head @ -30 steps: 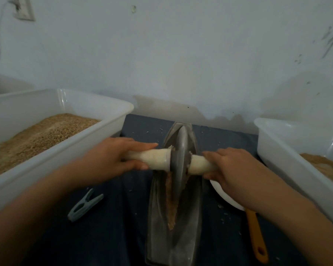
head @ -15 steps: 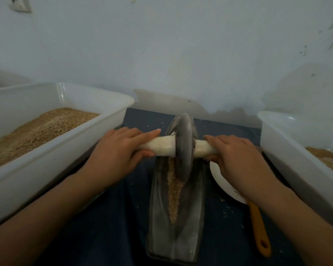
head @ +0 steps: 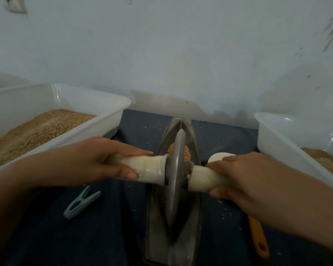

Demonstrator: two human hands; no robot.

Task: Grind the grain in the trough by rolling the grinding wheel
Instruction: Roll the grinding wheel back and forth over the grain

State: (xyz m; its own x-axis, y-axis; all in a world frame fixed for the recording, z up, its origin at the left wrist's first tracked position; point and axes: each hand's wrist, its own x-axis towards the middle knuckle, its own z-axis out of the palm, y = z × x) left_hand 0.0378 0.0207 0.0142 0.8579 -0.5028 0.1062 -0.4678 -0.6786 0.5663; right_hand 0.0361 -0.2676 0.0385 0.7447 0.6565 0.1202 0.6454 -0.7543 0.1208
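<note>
Here both hands, left hand (head: 96, 160) and right hand (head: 244, 177), are gripping the grinding wheel (head: 176, 179)'s handles; pressing evenly should be keeping it centered in the trough (head: 156, 233) over the grain (head: 186, 153).

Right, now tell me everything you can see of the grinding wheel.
The grinding wheel is a thin, dull grey metal disc, standing upright on edge in the metal trough, grain heaped behind it. A pale handle passes through its hub; the left hand and right hand each grip one end.
</note>
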